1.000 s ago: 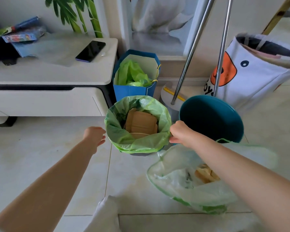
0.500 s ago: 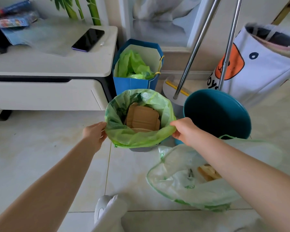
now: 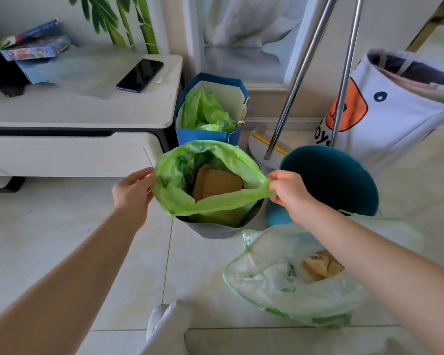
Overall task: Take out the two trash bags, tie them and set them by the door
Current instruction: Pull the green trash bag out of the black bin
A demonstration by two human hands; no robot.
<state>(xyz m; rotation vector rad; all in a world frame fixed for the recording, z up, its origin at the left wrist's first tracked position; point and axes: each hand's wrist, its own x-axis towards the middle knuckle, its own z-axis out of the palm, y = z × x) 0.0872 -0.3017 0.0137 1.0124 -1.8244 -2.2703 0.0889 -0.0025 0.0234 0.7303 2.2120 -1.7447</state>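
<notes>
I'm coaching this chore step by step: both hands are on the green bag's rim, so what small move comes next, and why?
Probably lift the green bag straight up out of the grey bin. The left hand and right hand already pinch opposite sides of its rim, pulled free of the bin's edge, and cardboard still sits inside.

Green trash bag (image 3: 215,201): translucent, mouth open and stretched wide left to right, rim lifted off the grey bin (image 3: 215,230), lower part inside the bin. Brown cardboard (image 3: 217,184) visible inside. Rim held at both ends.

Second trash bag (image 3: 292,283): pale, near-clear with green edging, lying slumped on the tiled floor just right of the grey bin, mouth open and untied, yellowish-brown scraps (image 3: 322,267) and crumpled plastic inside
</notes>
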